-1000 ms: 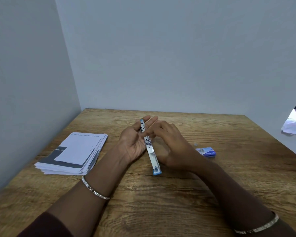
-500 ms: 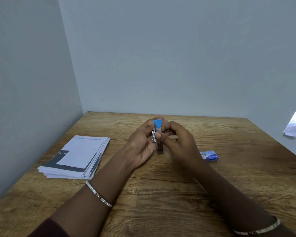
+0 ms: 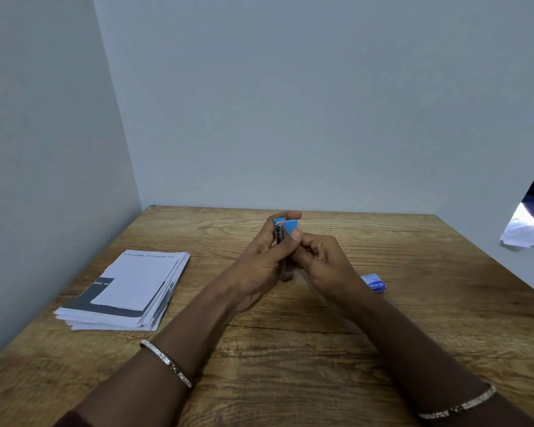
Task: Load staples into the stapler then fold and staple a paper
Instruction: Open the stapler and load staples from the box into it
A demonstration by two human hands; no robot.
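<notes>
stapler [image 3: 279,234], gripped upright by left hand's [image 3: 259,266] curled fingers and pinched by right hand [image 3: 324,266], seems loaded; paper [image 3: 130,288] lies unfolded, unstapled.

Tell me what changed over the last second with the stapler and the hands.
The stapler, which lay swung open along the left palm with its blue end toward the person, now looks folded shut and is held upright, blue end up. The left hand grips it, and the right hand presses its thumb against the top. The paper stack and the staple box stayed put on the table.
</notes>
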